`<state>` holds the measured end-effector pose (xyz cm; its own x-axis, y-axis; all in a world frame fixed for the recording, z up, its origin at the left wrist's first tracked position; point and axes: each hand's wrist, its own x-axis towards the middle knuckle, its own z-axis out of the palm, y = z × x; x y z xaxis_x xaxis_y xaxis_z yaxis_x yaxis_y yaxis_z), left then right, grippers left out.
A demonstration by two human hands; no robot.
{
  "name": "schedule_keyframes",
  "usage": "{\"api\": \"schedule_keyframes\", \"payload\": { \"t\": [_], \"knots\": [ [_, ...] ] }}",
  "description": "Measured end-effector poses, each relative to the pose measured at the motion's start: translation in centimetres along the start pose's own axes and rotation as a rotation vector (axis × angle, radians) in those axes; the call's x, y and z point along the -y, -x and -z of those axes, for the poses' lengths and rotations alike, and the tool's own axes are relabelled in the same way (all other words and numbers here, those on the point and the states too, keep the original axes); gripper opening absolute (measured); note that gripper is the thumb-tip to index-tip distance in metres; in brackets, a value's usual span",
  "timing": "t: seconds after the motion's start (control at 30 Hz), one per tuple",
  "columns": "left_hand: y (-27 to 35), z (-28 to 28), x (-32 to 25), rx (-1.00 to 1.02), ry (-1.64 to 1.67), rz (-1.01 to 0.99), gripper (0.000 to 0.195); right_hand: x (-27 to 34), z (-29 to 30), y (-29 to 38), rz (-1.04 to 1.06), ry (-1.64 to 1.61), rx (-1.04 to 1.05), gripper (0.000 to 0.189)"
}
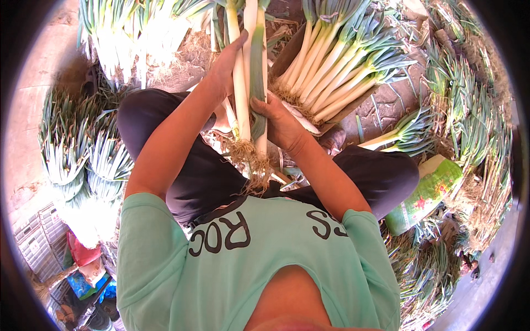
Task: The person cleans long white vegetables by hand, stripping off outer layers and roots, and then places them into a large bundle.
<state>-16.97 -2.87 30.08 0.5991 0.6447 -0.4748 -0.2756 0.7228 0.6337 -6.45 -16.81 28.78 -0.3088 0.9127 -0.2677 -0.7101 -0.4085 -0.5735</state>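
Observation:
A few long leeks or large green onions (240,93) stand before my chest, with white stalks and hairy roots hanging towards my lap. My left hand (227,66) is wrapped around the stalks from the left, higher up. Lower on the right, my right hand (281,122) grips the same stalks, its thumb on a flat green leaf (257,70) that runs down their front. The tops go out of view at the upper edge. Beyond my right hand, a row of trimmed leeks (331,70) lies fanned out in a shallow holder (352,105), roots towards me.
Bright bundles of leeks (136,41) lie at the upper left. Tied bundles (87,161) sit left of my knee, above a white plastic crate (39,236). More leeks (476,107) are heaped along the right, near a green printed package (426,194). Loose leaves litter the ground.

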Motion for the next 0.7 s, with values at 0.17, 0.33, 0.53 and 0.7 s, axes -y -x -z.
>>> {"api": "schedule_keyframes", "payload": {
  "t": [0.17, 0.33, 0.53, 0.7],
  "knots": [
    [-0.7, 0.0, 1.3, -0.267, -0.300, -0.129, 0.037, 1.7, -1.4, 0.2, 0.046, 0.772, -0.360, 0.060],
    [-0.9, -0.3, 2.7, -0.298, -0.427, -0.320, 0.044, 2.0, 0.8, -0.6, 0.033, 1.184, -0.439, 0.045],
    [-0.4, -1.1, 1.1, -0.302, -0.448, -0.265, 0.059, 1.1, 3.8, -0.5, 0.214, 1.040, -0.578, 0.027],
    [0.2, -0.5, -0.6, -0.300, -0.457, -0.370, 0.048, 0.8, 5.3, 0.5, -0.085, 0.947, -0.692, 0.019]
  ]
}}
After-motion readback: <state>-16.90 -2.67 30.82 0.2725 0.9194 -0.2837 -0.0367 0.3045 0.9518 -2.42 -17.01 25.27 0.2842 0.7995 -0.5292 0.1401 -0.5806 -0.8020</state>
